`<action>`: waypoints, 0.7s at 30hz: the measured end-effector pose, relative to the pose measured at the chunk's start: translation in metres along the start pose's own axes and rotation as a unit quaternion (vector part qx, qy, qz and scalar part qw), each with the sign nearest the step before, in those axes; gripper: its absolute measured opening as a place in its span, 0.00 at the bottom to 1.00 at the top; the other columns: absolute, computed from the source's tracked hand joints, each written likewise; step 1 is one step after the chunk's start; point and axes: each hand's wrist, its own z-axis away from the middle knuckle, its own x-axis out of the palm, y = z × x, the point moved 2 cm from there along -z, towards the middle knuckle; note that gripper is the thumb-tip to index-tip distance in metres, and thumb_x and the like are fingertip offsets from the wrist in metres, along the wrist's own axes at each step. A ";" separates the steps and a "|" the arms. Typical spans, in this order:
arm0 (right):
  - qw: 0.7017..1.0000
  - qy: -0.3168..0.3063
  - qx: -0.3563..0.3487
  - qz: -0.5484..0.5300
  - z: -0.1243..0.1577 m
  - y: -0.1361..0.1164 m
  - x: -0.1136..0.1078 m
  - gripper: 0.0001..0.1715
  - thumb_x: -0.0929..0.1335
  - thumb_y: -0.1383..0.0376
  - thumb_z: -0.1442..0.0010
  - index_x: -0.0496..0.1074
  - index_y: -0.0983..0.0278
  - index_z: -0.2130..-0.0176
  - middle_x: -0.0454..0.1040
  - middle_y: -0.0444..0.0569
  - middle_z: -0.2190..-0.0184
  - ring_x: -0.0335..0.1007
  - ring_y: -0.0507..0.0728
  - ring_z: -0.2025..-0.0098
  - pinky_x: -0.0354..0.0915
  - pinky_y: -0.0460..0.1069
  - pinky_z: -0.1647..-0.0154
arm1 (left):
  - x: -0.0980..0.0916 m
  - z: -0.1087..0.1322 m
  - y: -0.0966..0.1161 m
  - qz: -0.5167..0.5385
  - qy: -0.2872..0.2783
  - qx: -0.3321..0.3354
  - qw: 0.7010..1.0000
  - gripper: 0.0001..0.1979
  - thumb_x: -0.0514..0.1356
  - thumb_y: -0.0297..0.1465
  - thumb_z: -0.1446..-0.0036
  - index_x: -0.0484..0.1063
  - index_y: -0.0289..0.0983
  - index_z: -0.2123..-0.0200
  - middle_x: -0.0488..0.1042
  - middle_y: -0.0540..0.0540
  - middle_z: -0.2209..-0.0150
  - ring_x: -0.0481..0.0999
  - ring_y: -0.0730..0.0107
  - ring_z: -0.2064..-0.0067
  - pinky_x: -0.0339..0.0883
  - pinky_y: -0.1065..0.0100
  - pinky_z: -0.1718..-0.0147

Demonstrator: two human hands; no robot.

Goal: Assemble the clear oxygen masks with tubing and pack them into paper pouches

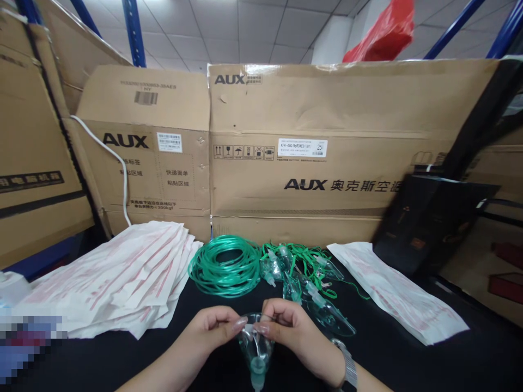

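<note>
Low in the middle of the head view, a clear green oxygen mask [256, 354] points its narrow connector end down toward me. My left hand [218, 326] pinches its upper left edge between thumb and fingers. On the opposite side my right hand [286, 325] pinches the upper right edge, thumb close to the left one. A small pale part, perhaps the nose clip, shows between the thumbs. Beyond my hands lies a coil of green tubing [224, 265]. More clear masks [327, 310] with green elastic straps [304, 256] are heaped right of the coil.
Many white paper pouches with reddish print [118, 277] are stacked at left. Another white pouch [400, 294] lies at right, beside a black bag or box [429, 223]. Cardboard panels [347, 109] stand along the back of the black table surface [392, 354].
</note>
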 end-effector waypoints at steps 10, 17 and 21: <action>0.999 -0.034 0.022 0.018 0.004 0.001 0.003 0.17 0.73 0.59 0.57 0.64 0.67 0.79 0.63 0.39 0.80 0.57 0.46 0.77 0.54 0.43 0.74 | -0.002 -0.001 -0.005 0.010 -0.052 0.040 0.998 0.13 0.61 0.36 0.53 0.63 0.35 0.80 0.58 0.54 0.78 0.55 0.74 0.73 0.49 0.71 0.73; 0.998 -0.066 0.012 -0.002 0.004 0.002 0.006 0.14 0.73 0.61 0.57 0.66 0.67 0.78 0.66 0.41 0.78 0.60 0.47 0.75 0.56 0.43 0.73 | 0.000 0.000 -0.005 0.034 -0.075 0.051 0.995 0.12 0.62 0.36 0.54 0.65 0.34 0.80 0.61 0.52 0.77 0.58 0.73 0.72 0.50 0.71 0.72; 0.995 -0.089 0.017 -0.029 0.004 0.003 0.006 0.14 0.73 0.62 0.57 0.67 0.68 0.79 0.67 0.41 0.79 0.62 0.47 0.76 0.57 0.43 0.73 | 0.005 0.000 -0.006 0.067 -0.082 0.029 0.994 0.13 0.64 0.36 0.58 0.66 0.34 0.81 0.62 0.52 0.77 0.60 0.72 0.73 0.50 0.70 0.72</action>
